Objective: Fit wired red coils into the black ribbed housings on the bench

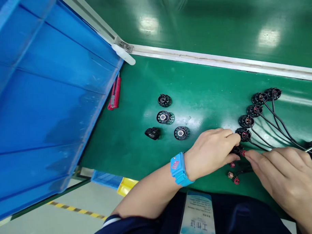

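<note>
Left hand (215,149) pinches a black part (236,149) by the worktop's (136,83) near edge; right hand (288,170) pinches a small red piece (242,153) just beside it; corded black housings (246,121) line up beyond, toward the right edge.

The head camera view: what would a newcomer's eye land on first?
Probably the big blue bin filling the left side. Next comes the bright blue wristband on the left wrist, below centre. Then, at lower right, the left grip holds a small black part, with the right grip at a red piece beside it.
</note>
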Demonstrator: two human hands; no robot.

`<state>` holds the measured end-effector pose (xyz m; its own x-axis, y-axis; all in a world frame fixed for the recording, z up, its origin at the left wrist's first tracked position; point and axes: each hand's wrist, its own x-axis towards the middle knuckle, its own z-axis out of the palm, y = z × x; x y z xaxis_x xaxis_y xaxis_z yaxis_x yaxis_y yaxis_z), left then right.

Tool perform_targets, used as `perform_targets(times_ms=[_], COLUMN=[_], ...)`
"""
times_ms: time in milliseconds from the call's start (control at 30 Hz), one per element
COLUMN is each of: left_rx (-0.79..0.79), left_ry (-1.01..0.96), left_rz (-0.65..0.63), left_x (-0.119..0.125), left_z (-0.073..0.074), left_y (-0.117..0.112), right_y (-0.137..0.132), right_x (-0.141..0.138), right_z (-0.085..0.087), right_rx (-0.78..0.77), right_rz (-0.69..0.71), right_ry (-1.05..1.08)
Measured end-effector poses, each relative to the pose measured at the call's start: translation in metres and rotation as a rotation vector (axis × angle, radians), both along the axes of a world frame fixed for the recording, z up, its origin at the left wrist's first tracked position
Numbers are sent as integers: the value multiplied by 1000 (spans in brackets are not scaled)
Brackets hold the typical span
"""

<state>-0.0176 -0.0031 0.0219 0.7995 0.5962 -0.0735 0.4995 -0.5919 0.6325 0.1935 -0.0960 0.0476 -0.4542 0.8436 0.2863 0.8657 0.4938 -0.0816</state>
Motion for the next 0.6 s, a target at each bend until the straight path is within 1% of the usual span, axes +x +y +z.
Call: perform_targets(times_ms=[167, 267, 400, 600], left_rx=[50, 21, -27, -36], left_ry=[-25, -79, -116, -142], left_rz=[45, 77, 72, 97], left_x=[6, 8, 10, 14], left_z=[-7, -11, -15, -19], left_y=[-8, -7, -6, -9], right_y=[-2, -2, 0, 3], right_x=[-3, -1, 2, -6], right_z=[4, 3, 3, 14], right_rx=[-36, -39, -39, -86], right_rz=[-7, 4, 28, 47], right_ry=[-102, -143, -182, -234])
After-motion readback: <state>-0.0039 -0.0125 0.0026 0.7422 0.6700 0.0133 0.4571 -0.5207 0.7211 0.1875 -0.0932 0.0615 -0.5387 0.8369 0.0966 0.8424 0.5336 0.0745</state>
